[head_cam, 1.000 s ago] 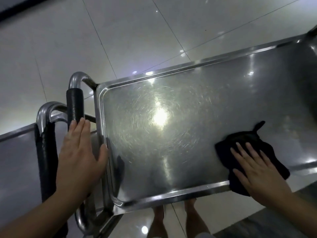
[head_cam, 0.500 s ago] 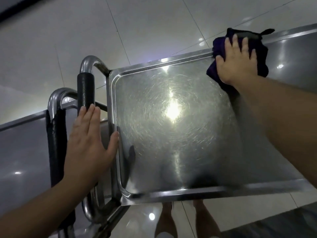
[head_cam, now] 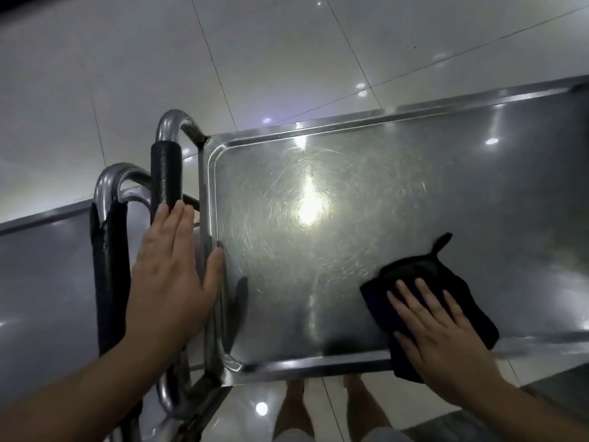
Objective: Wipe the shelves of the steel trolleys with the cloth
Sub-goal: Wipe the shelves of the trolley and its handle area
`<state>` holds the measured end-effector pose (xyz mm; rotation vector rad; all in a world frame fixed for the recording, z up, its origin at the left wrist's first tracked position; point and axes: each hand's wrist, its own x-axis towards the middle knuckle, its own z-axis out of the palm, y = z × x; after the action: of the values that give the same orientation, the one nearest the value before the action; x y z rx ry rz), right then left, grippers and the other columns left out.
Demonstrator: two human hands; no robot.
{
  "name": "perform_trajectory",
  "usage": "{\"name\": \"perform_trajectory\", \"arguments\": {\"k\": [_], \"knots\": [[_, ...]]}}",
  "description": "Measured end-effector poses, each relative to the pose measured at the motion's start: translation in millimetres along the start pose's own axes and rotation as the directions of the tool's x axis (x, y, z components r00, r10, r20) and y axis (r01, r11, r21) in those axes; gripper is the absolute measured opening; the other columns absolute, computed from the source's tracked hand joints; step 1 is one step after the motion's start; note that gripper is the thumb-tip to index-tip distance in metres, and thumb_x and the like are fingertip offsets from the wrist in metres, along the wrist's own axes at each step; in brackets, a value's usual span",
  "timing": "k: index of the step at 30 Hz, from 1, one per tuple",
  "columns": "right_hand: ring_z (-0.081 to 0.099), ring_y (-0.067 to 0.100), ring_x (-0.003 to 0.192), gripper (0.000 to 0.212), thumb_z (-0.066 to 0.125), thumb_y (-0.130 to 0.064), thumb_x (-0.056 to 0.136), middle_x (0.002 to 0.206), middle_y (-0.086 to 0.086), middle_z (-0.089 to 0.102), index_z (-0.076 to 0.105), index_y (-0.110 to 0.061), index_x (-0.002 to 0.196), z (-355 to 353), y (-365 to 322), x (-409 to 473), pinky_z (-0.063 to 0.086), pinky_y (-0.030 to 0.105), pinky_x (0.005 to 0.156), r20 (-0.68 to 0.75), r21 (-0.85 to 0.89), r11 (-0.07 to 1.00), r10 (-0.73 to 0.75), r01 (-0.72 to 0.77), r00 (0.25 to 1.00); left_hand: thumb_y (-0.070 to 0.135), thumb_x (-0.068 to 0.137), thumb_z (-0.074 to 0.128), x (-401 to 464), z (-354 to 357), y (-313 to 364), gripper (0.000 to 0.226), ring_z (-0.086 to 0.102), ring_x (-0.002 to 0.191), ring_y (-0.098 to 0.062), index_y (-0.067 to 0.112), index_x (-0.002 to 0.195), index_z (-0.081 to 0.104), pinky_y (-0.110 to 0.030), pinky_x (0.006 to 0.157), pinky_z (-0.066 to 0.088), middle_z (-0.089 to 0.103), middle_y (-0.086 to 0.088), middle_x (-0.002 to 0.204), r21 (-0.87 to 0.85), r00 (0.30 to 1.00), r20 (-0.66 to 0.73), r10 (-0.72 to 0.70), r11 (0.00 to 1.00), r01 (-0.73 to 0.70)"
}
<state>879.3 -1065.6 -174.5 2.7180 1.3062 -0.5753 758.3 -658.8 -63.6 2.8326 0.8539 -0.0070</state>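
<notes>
The right hand [head_cam: 436,327] presses the dark cloth [head_cam: 427,301] flat, fingers straight and slightly spread, at the near edge of the trolley's top shelf [head_cam: 350,193]. The left hand [head_cam: 172,275], fingers straight and together, rests against the trolley's end rail beside the handle [head_cam: 165,173]. By my judgement wiping is mid-course: swirl marks show left of the cloth, and the second trolley [head_cam: 41,266] beyond the handle seems yet to be done.

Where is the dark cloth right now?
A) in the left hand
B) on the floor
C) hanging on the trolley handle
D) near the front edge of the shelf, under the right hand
D: the right hand presses the cloth flat by the shelf's near rim.
</notes>
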Motion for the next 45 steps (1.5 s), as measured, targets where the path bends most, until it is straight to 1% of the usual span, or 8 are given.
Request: {"name": "perform_trajectory", "arguments": {"k": [6, 12, 16, 25, 31, 35, 39, 45], "knots": [[0.009, 0.023, 0.160, 0.064, 0.021, -0.052, 0.107, 0.172, -0.001, 0.017, 0.021, -0.024, 0.165, -61, -8, 162, 0.013, 0.055, 0.127, -0.150, 0.103, 0.983, 0.169, -0.154, 0.974, 0.061, 0.103, 0.033, 0, -1, 1, 0.080, 0.000, 0.161, -0.012, 0.013, 0.166, 0.020, -0.039, 0.130, 0.006, 0.020, -0.007, 0.173, -0.004, 1.000, 0.001, 0.016, 1.000, -0.016], [-0.004, 0.024, 0.160, 0.066, 0.016, -0.053, 0.107, 0.174, -0.004, -0.004, 0.002, -0.027, 0.166, -114, -6, 308, 0.002, 0.054, 0.128, -0.119, 0.209, 0.921, 0.357, -0.328, 0.927, 0.061, 0.102, 0.034, 2, -2, 1, 0.080, -0.002, 0.161, -0.010, 0.014, 0.166, 0.019, -0.038, 0.130, 0.004, 0.018, -0.004, 0.173, 0.002, 1.000, 0.009, 0.005, 1.000, -0.005], [-0.001, 0.023, 0.160, 0.065, 0.016, -0.052, 0.107, 0.174, -0.004, 0.001, 0.008, -0.027, 0.166, -108, -20, 274, 0.006, 0.053, 0.128, -0.099, 0.178, 0.956, 0.253, -0.233, 0.962, 0.057, 0.103, 0.036, 0, -2, -1, 0.078, -0.001, 0.161, -0.011, 0.013, 0.166, 0.020, -0.040, 0.131, 0.005, 0.020, -0.006, 0.173, -0.002, 1.000, 0.007, 0.006, 1.000, -0.006], [0.018, 0.020, 0.158, 0.061, 0.043, -0.048, 0.101, 0.170, -0.006, 0.025, 0.042, -0.027, 0.158, 5, -117, 8, 0.026, 0.055, 0.121, -0.040, 0.109, 0.992, -0.066, 0.070, 0.997, 0.051, 0.106, 0.034, -2, -5, -1, 0.074, -0.001, 0.162, -0.014, 0.010, 0.166, 0.019, -0.045, 0.131, 0.007, 0.017, -0.008, 0.174, -0.031, 0.999, 0.036, 0.007, 0.999, -0.006], [0.019, 0.021, 0.158, 0.059, 0.039, -0.046, 0.105, 0.169, -0.003, 0.027, 0.037, -0.026, 0.160, -23, -107, 91, 0.024, 0.054, 0.123, -0.116, 0.082, 0.990, -0.105, 0.115, 0.988, 0.055, 0.105, 0.033, -4, -5, -2, 0.077, -0.002, 0.162, -0.015, 0.011, 0.166, 0.018, -0.043, 0.131, 0.007, 0.018, -0.007, 0.173, -0.019, 0.999, 0.032, 0.017, 1.000, -0.017], [0.009, 0.020, 0.159, 0.062, 0.019, -0.051, 0.106, 0.172, -0.006, 0.016, 0.020, -0.029, 0.165, -73, -98, 225, 0.009, 0.052, 0.128, -0.156, 0.166, 0.977, 0.157, -0.131, 0.975, 0.056, 0.104, 0.035, -3, -4, -1, 0.078, 0.000, 0.162, -0.016, 0.010, 0.166, 0.020, -0.048, 0.131, 0.012, 0.020, -0.007, 0.173, -0.037, 0.999, 0.028, 0.018, 0.999, -0.017], [-0.003, 0.021, 0.160, 0.064, 0.018, -0.051, 0.106, 0.174, -0.007, -0.001, 0.006, -0.030, 0.166, -111, -93, 322, 0.001, 0.052, 0.128, -0.111, 0.264, 0.917, 0.336, -0.298, 0.935, 0.055, 0.105, 0.036, -3, -5, -1, 0.077, 0.000, 0.162, -0.015, 0.010, 0.165, 0.021, -0.048, 0.131, 0.011, 0.019, -0.007, 0.173, -0.039, 1.000, 0.028, 0.009, 0.999, -0.008], [0.004, 0.023, 0.160, 0.064, 0.019, -0.051, 0.106, 0.174, -0.003, 0.008, 0.016, -0.027, 0.165, -92, -117, 261, 0.007, 0.053, 0.128, -0.121, 0.191, 0.970, 0.173, -0.148, 0.977, 0.053, 0.106, 0.037, -2, -6, -3, 0.075, -0.001, 0.162, -0.015, 0.010, 0.166, 0.021, -0.044, 0.132, 0.007, 0.018, -0.007, 0.174, -0.038, 1.000, 0.025, 0.006, 0.999, -0.005]]}}
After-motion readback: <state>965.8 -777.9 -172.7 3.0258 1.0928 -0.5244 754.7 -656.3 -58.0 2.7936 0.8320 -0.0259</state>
